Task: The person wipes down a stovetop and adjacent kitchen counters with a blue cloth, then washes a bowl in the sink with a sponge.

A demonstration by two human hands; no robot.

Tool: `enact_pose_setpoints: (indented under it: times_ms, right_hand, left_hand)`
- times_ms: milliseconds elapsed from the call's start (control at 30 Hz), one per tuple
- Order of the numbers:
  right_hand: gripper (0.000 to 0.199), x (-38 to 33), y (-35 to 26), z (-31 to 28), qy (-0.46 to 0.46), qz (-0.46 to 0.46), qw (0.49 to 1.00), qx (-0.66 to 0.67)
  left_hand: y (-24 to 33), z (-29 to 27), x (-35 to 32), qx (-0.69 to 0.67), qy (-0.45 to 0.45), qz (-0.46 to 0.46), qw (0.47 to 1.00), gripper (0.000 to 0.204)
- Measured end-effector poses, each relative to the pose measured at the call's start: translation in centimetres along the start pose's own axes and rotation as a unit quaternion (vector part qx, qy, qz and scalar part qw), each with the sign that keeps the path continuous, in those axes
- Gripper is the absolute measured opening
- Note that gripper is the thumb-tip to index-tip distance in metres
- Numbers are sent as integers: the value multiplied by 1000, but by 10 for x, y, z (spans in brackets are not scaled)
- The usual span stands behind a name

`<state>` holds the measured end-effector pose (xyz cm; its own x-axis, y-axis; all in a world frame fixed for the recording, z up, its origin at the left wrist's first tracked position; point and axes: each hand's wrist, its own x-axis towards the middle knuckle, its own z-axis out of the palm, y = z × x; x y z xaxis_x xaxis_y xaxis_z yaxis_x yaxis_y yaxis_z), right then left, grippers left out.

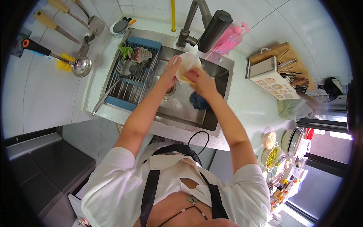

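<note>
Over the steel sink [177,109], my left hand [171,72] grips the rim of a white bowl [183,64], which is tilted toward me. Water runs into it from the dark tap [215,31] just above. My right hand [203,84] reaches into the bowl with curled fingers, slightly smeared by motion. Something yellowish shows by those fingers, too blurred to name. Below my right wrist, a dark blue cloth [199,101] lies in the basin.
A blue-framed drying rack [145,42] spans the sink's left side, holding a dark scrubber [137,69] and a long-handled utensil [107,94]. A pink pump bottle [229,39] stands behind the tap. At right is a utensil holder [274,82]; a ladle [81,67] hangs left.
</note>
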<state>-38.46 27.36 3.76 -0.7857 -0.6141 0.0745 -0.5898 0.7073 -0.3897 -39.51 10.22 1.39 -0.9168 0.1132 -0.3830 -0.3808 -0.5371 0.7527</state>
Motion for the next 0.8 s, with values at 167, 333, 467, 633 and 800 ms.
enact_pose_setpoints:
  times_ms: [167, 333, 467, 633, 800]
  right_hand:
    - [33, 8, -6, 19, 4, 90, 996, 21]
    - [41, 0, -4, 43, 96, 22, 994, 36]
    - [38, -5, 1, 14, 22, 46, 999, 1]
    - [41, 1, -25, 39, 131, 168, 976, 55]
    - [40, -12, -18, 26, 41, 92, 995, -23]
  left_hand:
    - [-19, 3, 11, -44, 26, 27, 998, 48]
    - [-22, 1, 8, -53, 47, 4, 997, 49]
    - [0, -7, -2, -61, -49, -47, 996, 50]
    - [-23, 14, -11, 10, 34, 47, 998, 53]
    - [-18, -9, 9, 46, 90, 2, 995, 60]
